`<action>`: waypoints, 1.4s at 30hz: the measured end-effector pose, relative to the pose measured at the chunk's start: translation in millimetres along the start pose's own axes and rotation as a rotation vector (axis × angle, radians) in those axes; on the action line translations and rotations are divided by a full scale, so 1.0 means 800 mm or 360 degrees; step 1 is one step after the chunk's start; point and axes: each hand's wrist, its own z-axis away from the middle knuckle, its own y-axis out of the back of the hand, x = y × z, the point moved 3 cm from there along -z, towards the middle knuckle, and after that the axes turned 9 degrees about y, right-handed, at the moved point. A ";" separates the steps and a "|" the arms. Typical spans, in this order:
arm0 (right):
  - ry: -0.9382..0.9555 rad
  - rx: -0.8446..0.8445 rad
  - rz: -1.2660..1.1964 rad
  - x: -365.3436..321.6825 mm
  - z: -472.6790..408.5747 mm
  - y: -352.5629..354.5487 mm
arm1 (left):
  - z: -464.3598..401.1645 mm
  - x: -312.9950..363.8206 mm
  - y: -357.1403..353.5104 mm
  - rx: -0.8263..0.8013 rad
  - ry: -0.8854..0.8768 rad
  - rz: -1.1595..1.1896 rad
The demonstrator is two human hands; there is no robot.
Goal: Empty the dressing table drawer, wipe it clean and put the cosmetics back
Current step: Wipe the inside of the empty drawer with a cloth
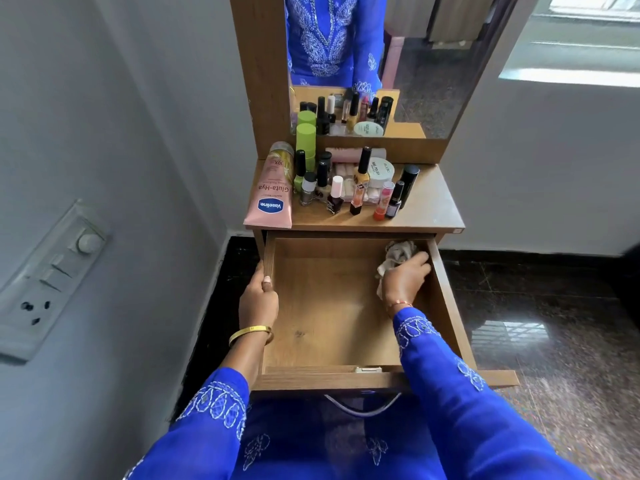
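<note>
Drawer [332,306] pulled fully out, empty; left hand [258,299] grips its left wall, right hand [405,278] clutches cloth [398,252] at the far right corner. Cosmetics [346,185] crowd the tabletop above (upright bottles): jolting could topple them.

Left hand [258,299] thumb-over (fingers curled), right hand [403,277] forward, palm down.
</note>
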 end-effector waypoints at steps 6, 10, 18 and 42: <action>0.0089 -0.0128 -0.0271 -0.026 0.030 -0.051 | -0.002 -0.002 0.002 -0.0006 0.0011 0.0106; 0.0473 -0.0358 -0.0183 -0.048 0.060 -0.081 | -0.004 -0.002 0.000 -0.0002 0.0013 0.0117; 0.0988 -0.1102 -0.0162 -0.091 0.120 -0.122 | -0.009 -0.001 -0.001 -0.0030 0.0028 0.0274; 0.0176 -0.1319 -0.0548 -0.112 0.111 -0.115 | 0.001 0.011 0.011 -0.0273 0.0319 0.0874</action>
